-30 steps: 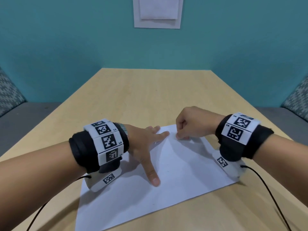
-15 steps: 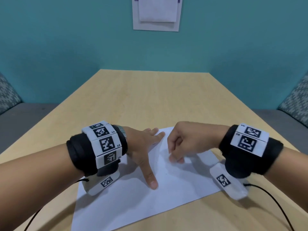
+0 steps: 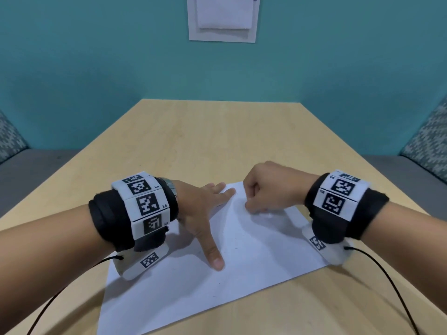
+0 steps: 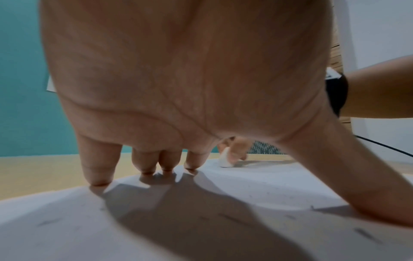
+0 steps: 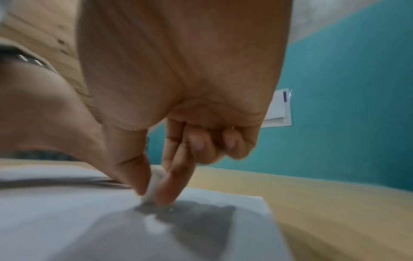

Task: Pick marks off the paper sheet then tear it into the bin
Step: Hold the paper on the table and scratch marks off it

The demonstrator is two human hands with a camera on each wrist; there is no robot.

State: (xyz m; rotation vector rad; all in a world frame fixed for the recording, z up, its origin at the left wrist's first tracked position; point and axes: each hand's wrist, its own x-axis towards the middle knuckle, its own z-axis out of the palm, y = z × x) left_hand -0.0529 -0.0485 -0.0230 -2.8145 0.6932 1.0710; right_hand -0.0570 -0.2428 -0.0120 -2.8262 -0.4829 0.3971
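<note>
A white paper sheet (image 3: pixel 242 257) lies flat on the wooden table (image 3: pixel 217 141), with faint pencil marks (image 4: pixel 232 219) on it. My left hand (image 3: pixel 205 213) is spread flat on the sheet's left part, fingertips (image 4: pixel 98 178) and thumb pressing it down. My right hand (image 3: pixel 266 189) is curled over the sheet's far edge and pinches a small white eraser (image 5: pixel 154 185) between thumb and forefinger, its tip touching the paper (image 5: pixel 111 220). The eraser (image 4: pixel 224 159) also shows past the left hand's fingers. No bin is in view.
Teal walls surround the table, with a white paper holder (image 3: pixel 222 18) on the far wall. Patterned cushions (image 3: pixel 425 141) sit on grey benches at both sides. Black cables (image 3: pixel 387 274) trail from both wrist cameras over the table's near edge.
My right hand slid toward me along the sheet with the eraser, then back toward the far edge. The left hand stayed pressed on the paper.
</note>
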